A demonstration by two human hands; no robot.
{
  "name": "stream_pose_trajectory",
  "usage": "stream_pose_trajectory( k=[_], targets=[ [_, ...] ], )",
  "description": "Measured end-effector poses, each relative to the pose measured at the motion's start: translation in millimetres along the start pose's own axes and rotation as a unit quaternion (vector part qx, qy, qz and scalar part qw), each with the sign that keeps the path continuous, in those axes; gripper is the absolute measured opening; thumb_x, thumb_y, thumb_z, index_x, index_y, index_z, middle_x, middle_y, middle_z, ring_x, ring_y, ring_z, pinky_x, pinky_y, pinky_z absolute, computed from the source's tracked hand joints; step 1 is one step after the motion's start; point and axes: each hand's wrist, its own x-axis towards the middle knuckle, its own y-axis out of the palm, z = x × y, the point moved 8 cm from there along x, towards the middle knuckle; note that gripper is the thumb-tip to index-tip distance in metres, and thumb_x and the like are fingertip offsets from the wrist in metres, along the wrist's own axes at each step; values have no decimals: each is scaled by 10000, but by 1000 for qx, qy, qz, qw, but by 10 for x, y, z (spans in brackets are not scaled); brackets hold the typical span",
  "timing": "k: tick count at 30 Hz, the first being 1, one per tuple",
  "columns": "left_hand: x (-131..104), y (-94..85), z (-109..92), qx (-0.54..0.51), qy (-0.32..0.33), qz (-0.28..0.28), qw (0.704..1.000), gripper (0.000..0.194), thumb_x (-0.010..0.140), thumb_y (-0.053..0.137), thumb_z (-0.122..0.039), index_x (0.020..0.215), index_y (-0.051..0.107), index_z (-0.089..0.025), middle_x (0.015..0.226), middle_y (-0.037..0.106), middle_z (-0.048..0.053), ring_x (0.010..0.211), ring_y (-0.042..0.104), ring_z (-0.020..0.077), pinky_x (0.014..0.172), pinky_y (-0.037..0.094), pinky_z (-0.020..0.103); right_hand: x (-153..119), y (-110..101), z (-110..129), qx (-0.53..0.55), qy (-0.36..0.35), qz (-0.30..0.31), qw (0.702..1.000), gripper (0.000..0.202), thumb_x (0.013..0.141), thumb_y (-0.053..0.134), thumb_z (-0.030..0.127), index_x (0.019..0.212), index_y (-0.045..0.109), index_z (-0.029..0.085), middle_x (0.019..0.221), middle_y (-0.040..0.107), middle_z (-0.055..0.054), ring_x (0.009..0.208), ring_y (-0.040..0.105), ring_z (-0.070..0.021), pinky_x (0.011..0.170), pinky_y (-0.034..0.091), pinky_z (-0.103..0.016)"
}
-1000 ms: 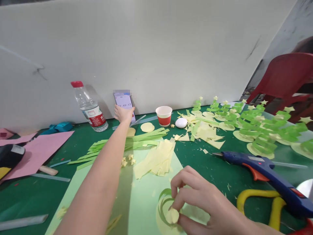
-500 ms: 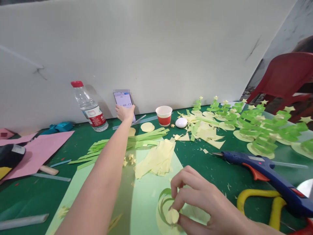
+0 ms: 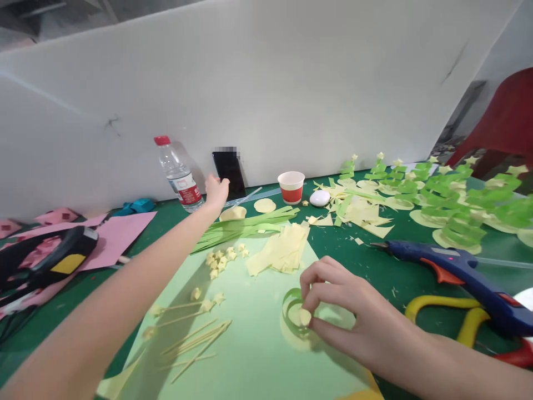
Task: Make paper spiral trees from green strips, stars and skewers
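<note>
While the left hand (image 3: 216,193) sits by the phone (image 3: 233,176) at ten o'clock, grip unclear, the right hand (image 3: 339,303) pinches a pale piece (image 3: 305,318) by the green curl (image 3: 293,293) at five o'clock: seemingly a holding step, next calling for steadiness.

The left hand (image 3: 216,191) is right by a black phone (image 3: 231,173) that leans on the white wall (image 3: 333,83); I can't tell if they touch. The right hand (image 3: 343,303) pinches a small yellow paper piece (image 3: 305,318) next to a curly green strip (image 3: 287,305). Little yellow stars (image 3: 220,259) and thin sticks (image 3: 200,340) lie on green paper (image 3: 250,355). A blue glue gun (image 3: 460,275) lies on the green counter (image 3: 393,275).
</note>
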Motion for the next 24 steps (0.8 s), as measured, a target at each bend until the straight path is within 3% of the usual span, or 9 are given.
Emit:
stream_pose_trajectory(
  k=[6, 9, 11, 12, 14, 15, 17, 19, 24],
  targets=[
    [-963, -594, -177, -71, 52, 115, 989, 248, 877, 432, -257, 1109, 489, -192, 1070, 569, 56, 996, 547, 204, 829, 461, 361, -17, 20, 41, -10, -18, -8, 1000, 172, 721, 478, 20, 666, 500, 183, 779, 523, -23, 747, 469, -141, 639, 437, -265],
    [-1551, -905, -177, -72, 101, 122, 985, 156, 841, 405, -279, 979, 469, -244, 975, 540, 23, 1015, 505, 206, 834, 432, 318, -20, 18, 49, -13, -30, -13, 999, 163, 723, 489, 29, 665, 501, 180, 779, 527, -21, 751, 464, -141, 639, 426, -264],
    [-1910, -999, -163, -68, 147, 126, 979, 66, 810, 423, -246, 872, 446, -243, 897, 506, 16, 920, 497, 196, 820, 418, 321, -19, 4, 58, -17, -34, -14, 999, 156, 729, 492, 35, 666, 499, 177, 774, 527, -24, 757, 460, -145, 642, 418, -267],
    [-2084, -977, -177, -63, 182, 151, 970, 32, 803, 430, -220, 812, 452, -241, 832, 501, 9, 834, 500, 185, 756, 429, 308, -17, -4, 66, -20, -35, -13, 999, 154, 731, 493, 36, 663, 497, 173, 772, 527, -26, 758, 458, -146, 643, 414, -268],
    [-2492, -812, -308, -13, 326, 249, 912, 118, 821, 390, -144, 825, 463, -237, 789, 518, 11, 769, 488, 176, 677, 424, 297, -12, -12, 87, -27, -38, -1, 999, 152, 735, 497, 36, 656, 497, 166, 768, 532, -30, 759, 458, -147, 645, 409, -268],
    [-2645, -719, -320, 24, 359, 289, 887, 157, 824, 391, -138, 892, 492, -236, 842, 545, 27, 812, 490, 191, 703, 422, 316, -10, -12, 99, -30, -40, 7, 999, 151, 737, 502, 38, 653, 498, 163, 768, 535, -32, 759, 459, -147, 646, 407, -267],
    [-2836, -576, -333, 67, 384, 341, 855, 219, 833, 395, -154, 1000, 515, -230, 940, 567, 52, 877, 488, 215, 741, 423, 346, -8, -12, 118, -35, -43, 21, 998, 142, 745, 510, 47, 657, 506, 159, 776, 540, -36, 765, 461, -148, 650, 404, -265],
    [-2915, -491, -358, 83, 388, 363, 843, 264, 839, 410, -183, 1078, 513, -227, 1008, 573, 64, 903, 484, 228, 771, 424, 370, -8, -9, 127, -38, -47, 28, 998, 135, 753, 515, 59, 661, 514, 158, 781, 540, -37, 772, 460, -148, 648, 403, -262],
    [-2990, -417, -362, 115, 411, 362, 829, 358, 830, 439, -237, 1186, 476, -230, 1098, 554, 87, 903, 472, 256, 784, 406, 443, -12, -10, 111, -38, -50, 23, 998, 126, 755, 516, 74, 665, 529, 161, 778, 532, -31, 773, 452, -144, 660, 403, -263]
  ],
)
